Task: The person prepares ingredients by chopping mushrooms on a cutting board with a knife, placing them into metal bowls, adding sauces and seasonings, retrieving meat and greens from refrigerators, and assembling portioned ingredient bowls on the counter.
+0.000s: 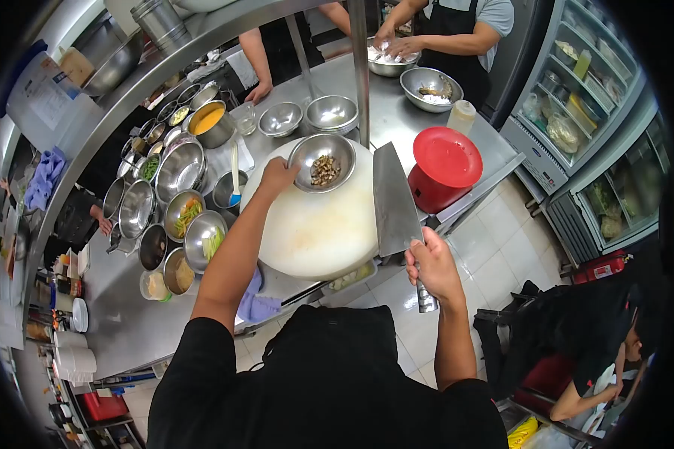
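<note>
My left hand (279,177) is closed on the near left rim of a steel bowl (338,151), which is over the far part of a round white cutting board (314,236). Small chopped brown pieces (324,170) lie in the bowl; I cannot tell their kind. In my right hand (436,266), fingers wrapped round the handle, is a cleaver (395,202). Its broad blade points away from me, at the board's right edge. A red plastic container (440,183) with a dished red top stands just right of the blade.
Left of the board are several steel bowls (204,239), a pot of orange liquid (208,123) and a blue-tipped spatula (235,172). A shelf post (361,75) rises behind. Across the table a person's hands (397,49) work in a bowl. Fridges (577,82) stand right; another person (569,337) is at lower right.
</note>
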`<act>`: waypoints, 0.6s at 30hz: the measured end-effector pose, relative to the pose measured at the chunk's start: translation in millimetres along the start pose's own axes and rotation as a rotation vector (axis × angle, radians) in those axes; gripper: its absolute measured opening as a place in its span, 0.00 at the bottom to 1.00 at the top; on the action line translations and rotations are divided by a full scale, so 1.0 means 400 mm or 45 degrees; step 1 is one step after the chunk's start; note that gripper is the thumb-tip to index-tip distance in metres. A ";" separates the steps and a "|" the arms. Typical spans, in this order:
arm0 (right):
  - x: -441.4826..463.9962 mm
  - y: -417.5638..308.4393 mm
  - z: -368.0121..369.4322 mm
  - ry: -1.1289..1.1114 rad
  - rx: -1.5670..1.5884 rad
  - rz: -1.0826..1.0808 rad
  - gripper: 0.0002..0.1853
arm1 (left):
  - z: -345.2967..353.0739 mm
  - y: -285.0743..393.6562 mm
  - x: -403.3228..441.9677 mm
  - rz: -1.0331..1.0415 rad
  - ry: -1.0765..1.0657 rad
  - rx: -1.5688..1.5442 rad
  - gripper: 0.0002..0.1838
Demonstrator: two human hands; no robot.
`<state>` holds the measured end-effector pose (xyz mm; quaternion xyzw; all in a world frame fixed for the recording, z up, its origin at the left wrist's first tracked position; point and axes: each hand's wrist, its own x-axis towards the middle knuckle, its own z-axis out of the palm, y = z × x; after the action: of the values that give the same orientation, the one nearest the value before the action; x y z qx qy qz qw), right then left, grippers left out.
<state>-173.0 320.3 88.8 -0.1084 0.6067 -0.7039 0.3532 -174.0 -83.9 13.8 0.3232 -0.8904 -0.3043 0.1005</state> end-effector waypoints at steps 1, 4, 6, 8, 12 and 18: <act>0.004 -0.001 -0.001 -0.006 -0.029 -0.019 0.03 | 0.007 -0.004 0.002 -0.002 0.003 -0.001 0.16; 0.032 0.007 -0.015 -0.035 -0.144 -0.092 0.05 | 0.009 -0.009 -0.043 0.027 0.060 -0.397 0.15; 0.050 -0.005 -0.013 -0.068 -0.313 -0.217 0.07 | -0.050 0.018 -0.107 -0.038 0.103 -0.529 0.15; 0.100 -0.003 -0.015 -0.152 -0.566 -0.384 0.10 | -0.142 0.004 -0.180 0.012 0.188 -0.334 0.14; 0.187 -0.026 0.060 -0.208 -1.425 -0.736 0.23 | -0.303 -0.016 -0.424 0.090 0.263 -0.733 0.13; 0.323 0.065 0.181 -0.290 -1.843 -0.910 0.23 | -0.443 -0.063 -0.832 -0.252 0.352 -0.804 0.13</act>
<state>-215.3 182.5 46.4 -0.5676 0.8004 -0.1924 0.0094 162.0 28.1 145.0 0.3990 -0.6948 -0.5262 0.2851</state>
